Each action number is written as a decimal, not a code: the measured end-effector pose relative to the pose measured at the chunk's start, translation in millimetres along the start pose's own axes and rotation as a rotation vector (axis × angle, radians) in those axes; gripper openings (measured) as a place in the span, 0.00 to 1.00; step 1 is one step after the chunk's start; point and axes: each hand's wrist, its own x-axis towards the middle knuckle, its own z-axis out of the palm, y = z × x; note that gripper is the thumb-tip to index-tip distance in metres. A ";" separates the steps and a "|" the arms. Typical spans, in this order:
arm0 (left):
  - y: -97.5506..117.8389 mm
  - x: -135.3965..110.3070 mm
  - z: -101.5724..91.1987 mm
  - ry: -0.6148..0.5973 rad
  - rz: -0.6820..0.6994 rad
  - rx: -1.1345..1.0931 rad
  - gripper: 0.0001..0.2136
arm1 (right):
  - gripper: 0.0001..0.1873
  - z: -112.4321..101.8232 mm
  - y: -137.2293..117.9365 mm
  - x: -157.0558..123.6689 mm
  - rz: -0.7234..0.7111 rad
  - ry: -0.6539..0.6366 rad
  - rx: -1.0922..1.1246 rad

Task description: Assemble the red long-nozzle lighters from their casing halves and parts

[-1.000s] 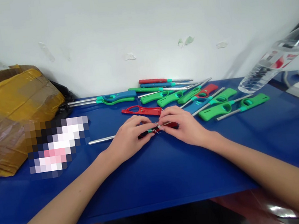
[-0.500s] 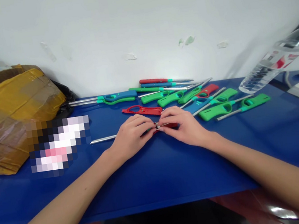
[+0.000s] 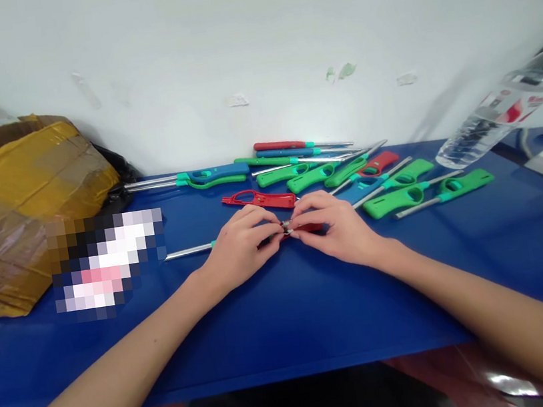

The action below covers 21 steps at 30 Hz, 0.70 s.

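Note:
A long-necked red lighter (image 3: pixel 313 228) lies low over the table between my hands, its metal tube (image 3: pixel 190 250) pointing left. My left hand (image 3: pixel 244 244) covers the lighter's front part, thumb and fingertips closed on it. From the other side, my right hand (image 3: pixel 330 227) pinches at small metallic and dark parts (image 3: pixel 286 227) in the lighter's middle. My fingers hide much of the body, so I cannot make out those parts fully. Just behind my hands rests a loose red lighter shell half (image 3: pixel 265 199) with an oval trigger opening.
Several green, blue and red lighters (image 3: pixel 397 199) are heaped behind and to the right. More lighters (image 3: pixel 217 174) lie at the back left. A taped cardboard box (image 3: pixel 25 218) stands left on the blue table (image 3: pixel 308 319), beside a blurred-out patch. A water bottle (image 3: pixel 500 107) stands right.
Both hands keep nearly the same place and pinch, with only slight finger movement at the lighter's middle. The whole view has shifted a little.

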 end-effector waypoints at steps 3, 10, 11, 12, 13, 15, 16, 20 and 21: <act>0.7 -0.4 0.1 -0.001 -0.010 0.008 0.06 | 0.07 -0.5 -0.6 -0.2 0.005 -0.001 -0.006; -0.8 -0.6 2.5 0.010 -0.029 -0.005 0.06 | 0.06 -1.0 -1.6 -0.6 0.017 0.001 -0.006; -1.1 -0.5 2.7 0.006 -0.035 -0.010 0.06 | 0.06 -0.9 -1.2 -0.6 0.016 -0.007 -0.010; -1.2 -0.5 2.8 -0.001 -0.042 -0.014 0.06 | 0.05 -0.9 -0.7 -0.6 0.017 -0.013 -0.014; -1.2 -0.4 2.7 -0.008 -0.047 -0.015 0.06 | 0.05 -1.0 0.0 -0.5 0.020 -0.017 -0.017; -0.8 -0.3 2.3 -0.016 -0.056 -0.013 0.06 | 0.05 -1.8 1.4 -0.3 0.034 -0.016 -0.025; -0.6 -0.2 2.0 -0.017 -0.060 -0.012 0.06 | 0.05 -2.4 2.0 -0.2 0.044 -0.013 -0.030; -0.5 0.1 1.0 -0.022 -0.084 -0.010 0.05 | 0.06 -4.3 3.3 0.3 0.064 -0.015 -0.044; -0.9 0.1 0.8 -0.028 -0.089 -0.010 0.05 | 0.05 -4.4 3.3 0.3 0.062 -0.019 -0.043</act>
